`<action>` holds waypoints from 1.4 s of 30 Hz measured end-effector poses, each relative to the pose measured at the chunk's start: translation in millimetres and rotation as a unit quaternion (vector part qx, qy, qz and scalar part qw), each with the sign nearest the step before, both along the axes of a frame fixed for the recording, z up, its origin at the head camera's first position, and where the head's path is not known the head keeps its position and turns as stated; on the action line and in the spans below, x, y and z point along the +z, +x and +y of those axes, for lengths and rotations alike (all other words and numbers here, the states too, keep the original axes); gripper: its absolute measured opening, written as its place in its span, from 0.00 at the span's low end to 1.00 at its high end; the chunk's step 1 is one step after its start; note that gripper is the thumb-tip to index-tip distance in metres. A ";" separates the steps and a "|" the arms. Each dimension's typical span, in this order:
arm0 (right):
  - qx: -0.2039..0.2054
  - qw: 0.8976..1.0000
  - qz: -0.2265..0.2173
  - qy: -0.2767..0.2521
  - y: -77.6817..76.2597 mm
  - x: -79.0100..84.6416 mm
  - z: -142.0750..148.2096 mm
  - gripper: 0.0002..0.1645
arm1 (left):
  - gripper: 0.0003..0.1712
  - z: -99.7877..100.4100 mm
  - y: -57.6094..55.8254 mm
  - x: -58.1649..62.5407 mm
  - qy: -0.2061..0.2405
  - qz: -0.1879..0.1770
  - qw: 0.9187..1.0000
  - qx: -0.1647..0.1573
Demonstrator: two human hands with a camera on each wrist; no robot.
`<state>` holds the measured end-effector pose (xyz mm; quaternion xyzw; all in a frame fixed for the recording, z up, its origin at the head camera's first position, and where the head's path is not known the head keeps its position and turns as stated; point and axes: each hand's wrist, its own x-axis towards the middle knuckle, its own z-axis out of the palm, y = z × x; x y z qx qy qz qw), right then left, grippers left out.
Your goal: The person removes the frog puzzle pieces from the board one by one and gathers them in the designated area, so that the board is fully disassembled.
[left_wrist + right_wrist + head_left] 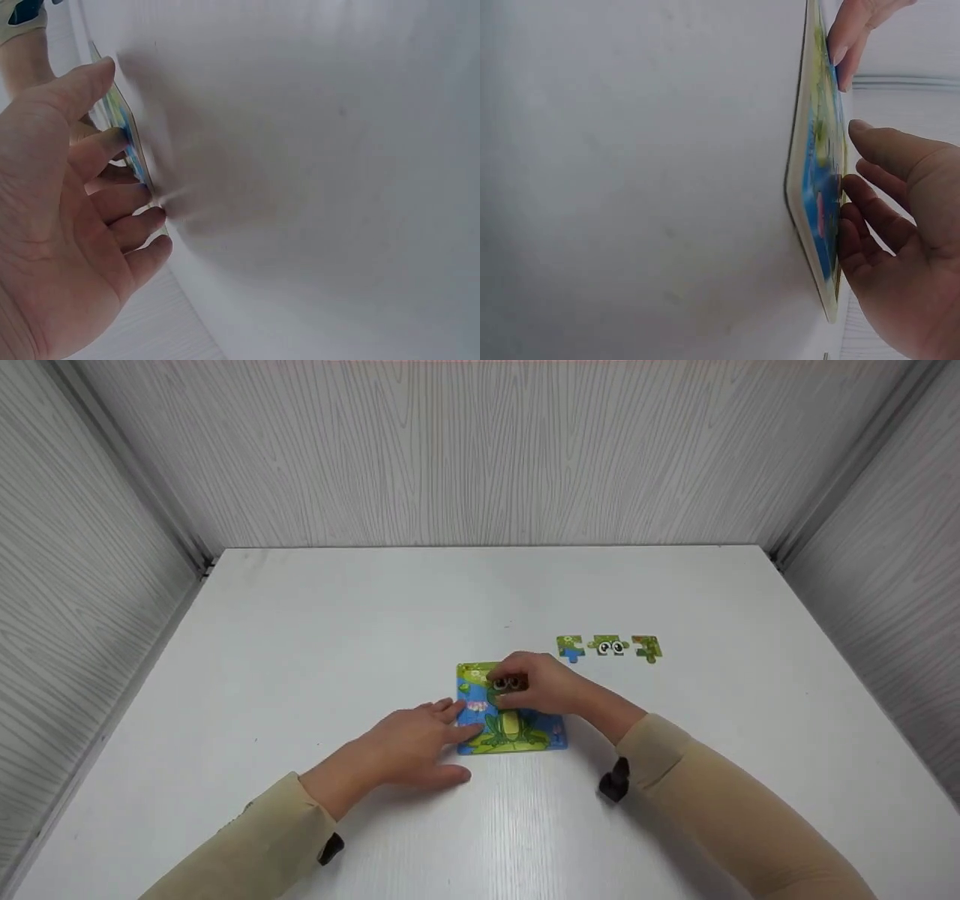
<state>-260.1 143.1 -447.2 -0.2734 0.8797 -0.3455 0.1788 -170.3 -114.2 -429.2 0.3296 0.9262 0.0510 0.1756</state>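
Note:
A square frog jigsaw puzzle [511, 741] lies flat on the table, its picture a green frog on blue water. My left hand [416, 742] is spread at its left side, with fingertips resting on the left edge and the thumb on the table below. My right hand [544, 682] reaches over the upper right part, bent fingers and thumb around the frog's head, touching the surface. In the right wrist view, no piece shows between the right hand's [907, 210] thumb and fingers. The palm and part of the picture's upper right are hidden.
Three loose jigsaw pieces lie in a row behind the puzzle to the right: a green-and-blue piece [569, 646], a piece with two eyes [609, 646] and a green-and-red piece [647, 646]. Wood-grain panels [480, 450] stand behind and beside the white table [337, 615].

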 end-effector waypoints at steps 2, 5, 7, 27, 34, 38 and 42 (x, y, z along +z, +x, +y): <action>0.006 1.000 -0.006 -0.002 -0.6 -3.3 1.3 0.22 | 0.41 1.1 -0.3 0.1 -0.001 -0.003 1.000 0.001; 0.011 1.000 -0.021 -0.011 -0.8 -7.1 3.3 0.23 | 0.40 2.7 -1.3 -0.2 0.000 -0.003 1.000 -0.002; 0.013 0.999 -0.028 -0.019 -0.9 -8.7 4.3 0.24 | 0.40 3.3 -2.0 -0.5 0.000 -0.003 1.000 -0.004; 0.030 0.999 -0.018 -0.041 -2.1 -12.7 3.0 0.22 | 0.40 3.3 -1.7 -0.4 -0.004 -0.008 1.000 0.002; 0.021 0.999 -0.019 -0.025 -1.1 -14.3 2.0 0.20 | 0.40 2.8 -2.1 -1.7 -0.007 -0.012 1.000 0.004; 0.019 0.999 -0.018 -0.021 -1.0 -12.9 2.2 0.20 | 0.40 1.3 -2.2 -1.5 -0.002 -0.009 1.000 -0.002; 0.019 0.999 -0.019 -0.025 -1.0 -10.9 1.7 0.19 | 0.40 0.1 -2.0 -1.4 0.002 -0.008 1.000 -0.002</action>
